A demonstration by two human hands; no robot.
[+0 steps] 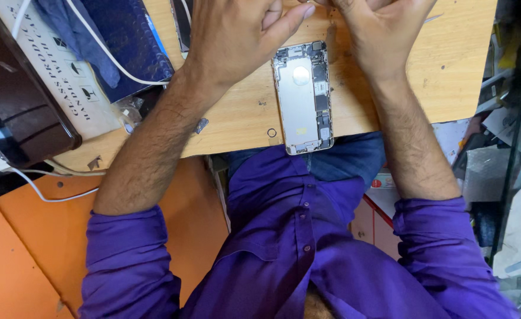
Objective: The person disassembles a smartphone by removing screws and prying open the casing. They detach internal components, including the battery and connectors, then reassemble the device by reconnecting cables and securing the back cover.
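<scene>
Opened phone chassis [303,97] lies flat on the wooden board [449,77], near its front edge, internals up. Left hand [237,35] and right hand [378,29] meet just beyond its top end; whether either grasps anything cannot be told. Small loose ring [271,133] beside the chassis warrants care.

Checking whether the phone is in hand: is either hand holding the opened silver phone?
No: the opened silver phone lies flat on the wooden board, between both wrists, untouched.
</scene>
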